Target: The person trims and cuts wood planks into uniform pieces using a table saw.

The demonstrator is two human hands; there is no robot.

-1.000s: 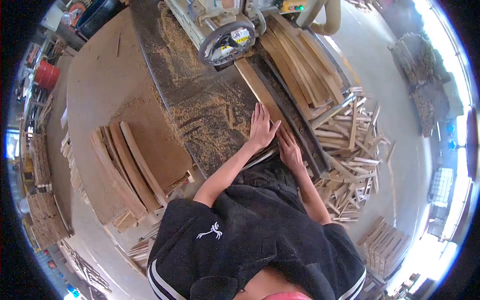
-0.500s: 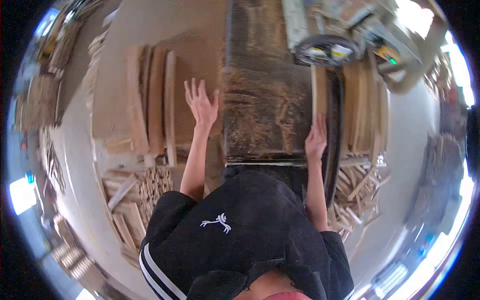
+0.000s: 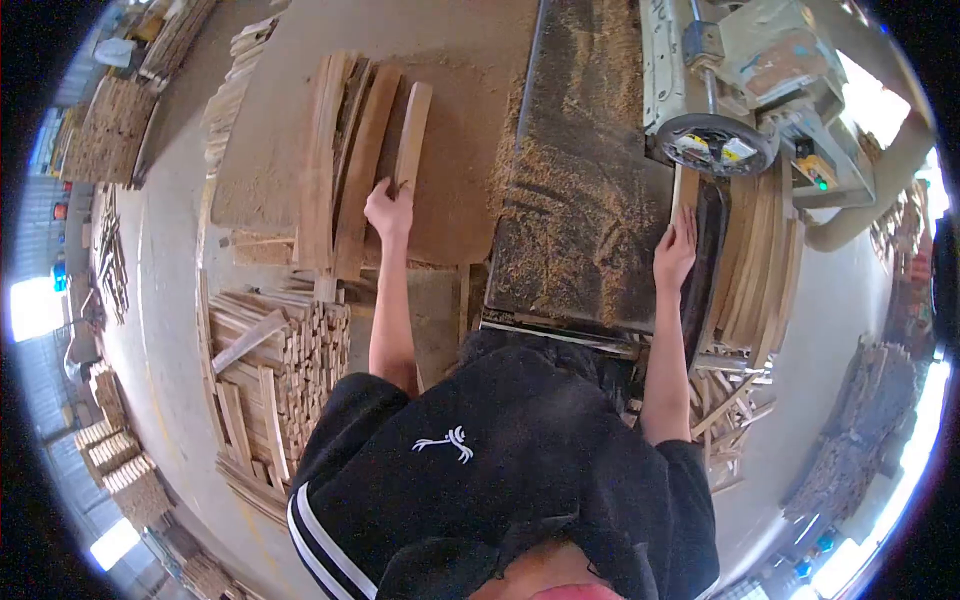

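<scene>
At eleven o'clock my left grip [image 3: 390,208] pinched a board [image 3: 413,130]; at one, my right grip [image 3: 676,252], fingers together, touched a part-fed strip [image 3: 685,188].

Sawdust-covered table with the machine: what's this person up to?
A person is handling wood with both hands. The left hand grips the near end of a light wood strip, beside other pieces. The right hand rests on another strip lying along a dark guide rail on the table. That strip points toward the machine; its far end is hidden.
</scene>
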